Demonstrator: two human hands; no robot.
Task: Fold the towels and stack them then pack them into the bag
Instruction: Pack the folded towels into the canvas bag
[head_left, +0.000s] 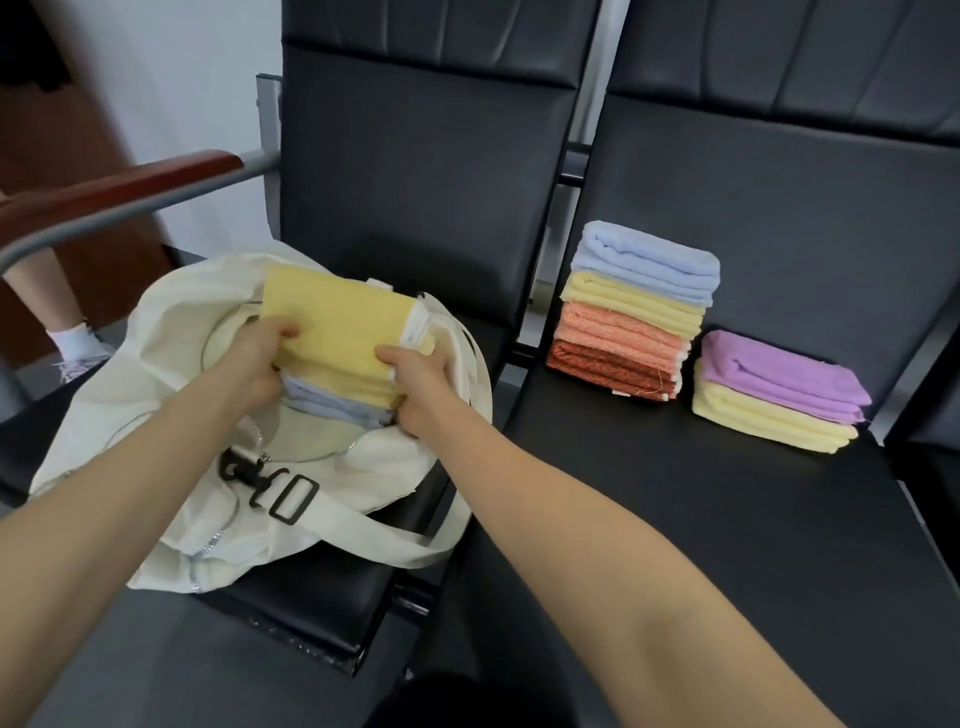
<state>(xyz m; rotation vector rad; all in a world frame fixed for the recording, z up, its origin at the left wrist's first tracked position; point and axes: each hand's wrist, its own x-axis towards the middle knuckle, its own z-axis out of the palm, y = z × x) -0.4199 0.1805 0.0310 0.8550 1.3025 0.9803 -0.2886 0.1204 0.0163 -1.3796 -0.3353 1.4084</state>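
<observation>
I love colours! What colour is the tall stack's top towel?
Top towel: light blue, head view.

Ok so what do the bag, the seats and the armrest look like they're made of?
Bag: cream woven cloth, likely canvas, matte and creased. Seats: black leather or vinyl, smooth with dull sheen. Armrest: glossy reddish-brown, seemingly varnished wood, on grey metal tube.

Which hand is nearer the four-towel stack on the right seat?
Right. The right hand grips the towel bundle at its edge facing the four-towel stack; the left hand grips the opposite edge, farther away, over the white bag.
</observation>
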